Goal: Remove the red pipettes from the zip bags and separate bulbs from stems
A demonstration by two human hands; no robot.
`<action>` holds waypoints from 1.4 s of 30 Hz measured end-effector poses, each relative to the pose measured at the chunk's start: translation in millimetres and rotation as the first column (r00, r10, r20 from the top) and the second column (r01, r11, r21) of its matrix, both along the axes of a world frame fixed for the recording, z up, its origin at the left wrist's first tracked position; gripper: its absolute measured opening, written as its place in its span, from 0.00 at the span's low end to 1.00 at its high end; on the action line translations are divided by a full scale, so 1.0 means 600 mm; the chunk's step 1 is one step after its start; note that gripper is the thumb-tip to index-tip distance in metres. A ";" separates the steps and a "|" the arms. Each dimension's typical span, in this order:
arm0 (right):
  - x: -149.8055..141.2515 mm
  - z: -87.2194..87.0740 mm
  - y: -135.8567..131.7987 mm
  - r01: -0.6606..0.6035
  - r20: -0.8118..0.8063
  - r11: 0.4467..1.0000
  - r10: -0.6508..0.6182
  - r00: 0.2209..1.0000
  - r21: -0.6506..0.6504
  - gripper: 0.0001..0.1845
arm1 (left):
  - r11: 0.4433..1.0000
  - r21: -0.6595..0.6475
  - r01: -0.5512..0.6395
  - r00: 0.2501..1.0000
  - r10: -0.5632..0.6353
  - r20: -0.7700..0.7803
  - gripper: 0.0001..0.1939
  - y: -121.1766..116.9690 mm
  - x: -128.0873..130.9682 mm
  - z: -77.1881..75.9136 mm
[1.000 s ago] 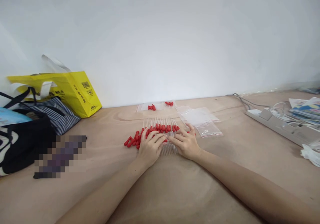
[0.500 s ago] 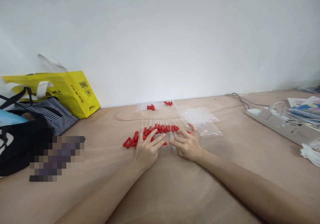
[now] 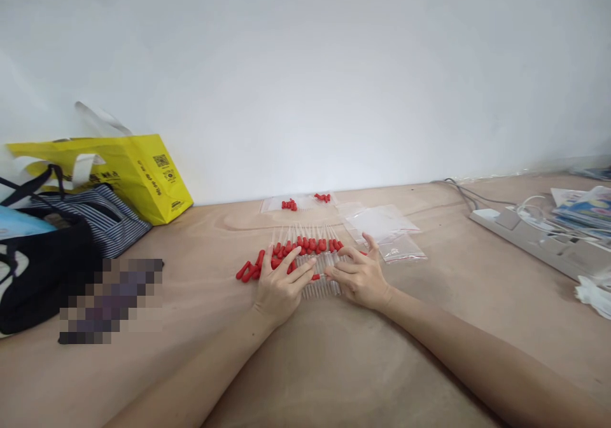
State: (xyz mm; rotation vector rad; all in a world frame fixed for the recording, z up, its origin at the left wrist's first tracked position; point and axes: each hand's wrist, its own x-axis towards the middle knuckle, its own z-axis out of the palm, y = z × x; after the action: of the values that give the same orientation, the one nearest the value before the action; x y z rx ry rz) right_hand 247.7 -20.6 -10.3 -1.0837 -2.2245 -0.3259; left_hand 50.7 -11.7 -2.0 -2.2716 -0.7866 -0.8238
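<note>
My left hand (image 3: 279, 288) is closed in a pinch on a red rubber bulb (image 3: 316, 277), whose end shows beyond the fingertips. My right hand (image 3: 363, 283) pinches a clear dropper tube, mostly hidden by the fingers, against that bulb's end. Beneath both hands lie several clear tubes (image 3: 319, 290) side by side. Just beyond the fingers is a row of droppers with red bulbs (image 3: 312, 245), their thin tips pointing toward the wall. More loose red bulbs (image 3: 247, 271) lie left of my left hand, partly covered by it.
Farther back rests a clear bag (image 3: 273, 205) with small red bulbs on it. Flat plastic bags (image 3: 382, 221) lie behind my right hand. A power strip (image 3: 520, 237) with cables is at the right, a yellow bag (image 3: 157, 180) and a black bag (image 3: 52, 275) at the left.
The camera view has shifted slightly. Both hands keep nearly the same pose around the bulb and tube, with a short bit of tube now showing between the fingertips.
</note>
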 end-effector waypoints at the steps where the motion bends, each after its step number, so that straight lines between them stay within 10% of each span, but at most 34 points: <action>1: -0.001 0.001 -0.001 0.001 -0.002 1.000 -0.001 1.000 0.000 0.12 | 1.000 0.007 0.006 1.000 -0.006 0.006 0.16 -0.002 0.001 0.001; 7: 0.009 0.006 0.000 -0.025 -0.069 0.999 0.027 0.997 0.030 0.12 | 1.000 0.001 0.000 0.998 0.000 0.059 0.14 -0.001 -0.017 0.007; 14: 0.055 0.006 0.039 0.213 -0.269 0.969 -0.241 0.933 -0.129 0.12 | 0.975 -0.074 -0.212 0.938 0.224 0.266 0.10 0.028 -0.074 0.011; 29: 0.030 -0.004 0.000 0.389 0.082 0.790 -0.400 0.913 -0.474 0.13 | 0.859 -0.418 -0.294 0.687 0.494 0.532 0.12 0.068 -0.132 0.008; 42: 0.016 -0.053 0.021 0.116 -0.186 0.951 -0.174 0.967 -0.285 0.10 | 0.737 -0.655 -0.165 0.625 0.592 0.509 0.16 0.074 -0.149 0.002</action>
State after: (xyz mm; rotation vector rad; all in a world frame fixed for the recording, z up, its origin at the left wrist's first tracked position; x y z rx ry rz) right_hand 257.3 -7.9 -42.1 -1.3656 -2.0441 0.0371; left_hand -38.5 32.5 -1.0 -2.0351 -2.0568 -1.3867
